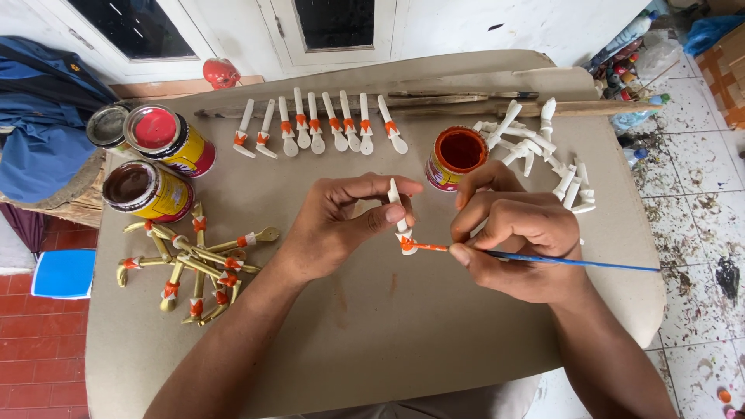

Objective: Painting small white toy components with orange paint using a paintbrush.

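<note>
Looking down from the head camera, a sheet of brown cardboard (372,334) serves as the work surface. The left hand (341,221) is curled, with thumb and fingers pinched around a small white spoon-shaped piece (399,216) held nearly upright above the middle of the cardboard; the lower end of the piece carries an orange band. The right hand (516,237) is closed in a writing grip on a thin blue-handled brush (559,261), whose orange-loaded tip touches that band, the handle running out to the right past the wrist.

Just behind the right hand stands an open tin of orange paint (456,157). Further back, a row of white pieces with orange bands (322,128) leans against a long wooden stick (434,107) that lies across the far edge of the cardboard. To the right of the orange tin lies a loose heap of plain white pieces (543,155). On the near left is a pile of gold-coloured pieces with orange and white bands (194,264). Behind that pile stand a tin of brown paint (147,190), a tin of red paint (167,138) and a smaller grey tin (107,126), close together at the left corner. Spattered floor tiles (698,186) show on the right
</note>
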